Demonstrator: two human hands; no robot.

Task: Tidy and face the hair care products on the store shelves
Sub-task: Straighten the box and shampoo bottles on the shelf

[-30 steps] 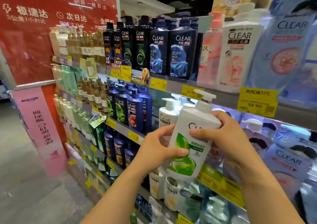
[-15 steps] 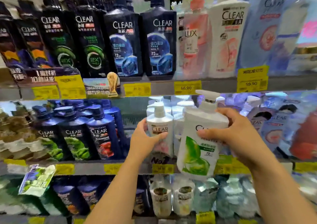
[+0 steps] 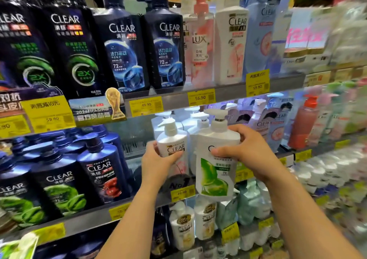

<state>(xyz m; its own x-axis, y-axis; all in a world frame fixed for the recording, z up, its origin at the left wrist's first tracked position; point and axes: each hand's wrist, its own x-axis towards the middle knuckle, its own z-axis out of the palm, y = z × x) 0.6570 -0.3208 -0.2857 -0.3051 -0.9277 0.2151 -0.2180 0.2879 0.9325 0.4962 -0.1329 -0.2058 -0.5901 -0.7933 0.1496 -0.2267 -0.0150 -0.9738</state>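
My right hand (image 3: 246,155) grips a white CLEAR pump bottle with a green leaf label (image 3: 215,171), held in front of the middle shelf's edge. My left hand (image 3: 158,163) is wrapped around a second white CLEAR pump bottle with a pink label (image 3: 172,141) that stands on the middle shelf (image 3: 139,205), just left of the first. Both labels face me. More white pump bottles stand behind these two.
Dark blue CLEAR bottles (image 3: 99,171) fill the middle shelf to the left, with a gap between them and the white ones. Black and blue CLEAR bottles (image 3: 123,46) and a pink LUX bottle (image 3: 200,46) line the top shelf. Yellow price tags (image 3: 201,97) hang on shelf edges. Refill pouches (image 3: 276,131) stand at right.
My view has turned from the aisle to face the shelves and moved closer. My left hand left the green-label bottle and closed on the pink-label bottle on the shelf.
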